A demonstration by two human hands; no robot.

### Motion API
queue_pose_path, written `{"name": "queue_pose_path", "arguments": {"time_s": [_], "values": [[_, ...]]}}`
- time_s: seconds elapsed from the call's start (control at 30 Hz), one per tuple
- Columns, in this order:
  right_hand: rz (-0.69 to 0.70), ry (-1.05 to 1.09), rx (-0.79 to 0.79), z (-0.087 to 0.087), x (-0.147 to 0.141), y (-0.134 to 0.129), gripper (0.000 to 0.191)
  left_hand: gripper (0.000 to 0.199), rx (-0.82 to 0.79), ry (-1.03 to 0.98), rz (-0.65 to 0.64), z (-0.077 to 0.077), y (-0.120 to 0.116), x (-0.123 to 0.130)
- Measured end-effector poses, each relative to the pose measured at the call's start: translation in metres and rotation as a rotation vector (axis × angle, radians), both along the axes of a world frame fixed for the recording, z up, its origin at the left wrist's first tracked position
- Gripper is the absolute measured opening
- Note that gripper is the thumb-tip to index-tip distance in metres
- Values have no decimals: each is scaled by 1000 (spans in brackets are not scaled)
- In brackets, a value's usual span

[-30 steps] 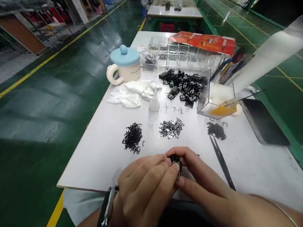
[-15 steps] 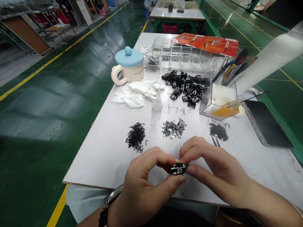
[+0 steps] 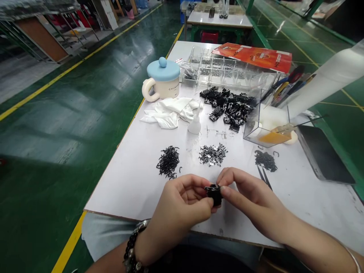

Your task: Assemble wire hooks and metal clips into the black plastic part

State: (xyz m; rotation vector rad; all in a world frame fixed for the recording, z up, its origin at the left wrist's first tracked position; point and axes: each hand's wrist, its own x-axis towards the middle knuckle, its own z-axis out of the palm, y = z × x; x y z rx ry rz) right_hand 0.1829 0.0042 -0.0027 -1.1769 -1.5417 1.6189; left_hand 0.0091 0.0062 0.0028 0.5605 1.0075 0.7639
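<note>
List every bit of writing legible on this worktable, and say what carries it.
"CHiiKA", on the mug; the ending is unclear.
Smaller line beneath it on the mug: too small to read.
Large lettering on the orange-red sheet: too blurred to quote reliably.
No other writing is legible.

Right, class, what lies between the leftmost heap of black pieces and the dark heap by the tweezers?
A heap of small silvery pieces lies between the leftmost black heap and the dark heap in the head view.
</note>
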Motion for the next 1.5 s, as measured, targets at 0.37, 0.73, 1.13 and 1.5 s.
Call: {"name": "queue_pose_path", "arguments": {"time_s": [0.37,0.73,1.13,1.5], "values": [[-371,-376,393,-6,-1,77,56,19,-111,4,54,-1,0,-5],[-412,18,285,-6,-31,113,33,14,-165,-33,58,-7,-9,-9],[-649,464,254,23,13,23,18,16,-200,-70,2,-8,-7,-5],[-602,16,551,27,-11,-17,14,13,-240,-27,-18,-9,-4,0]]}}
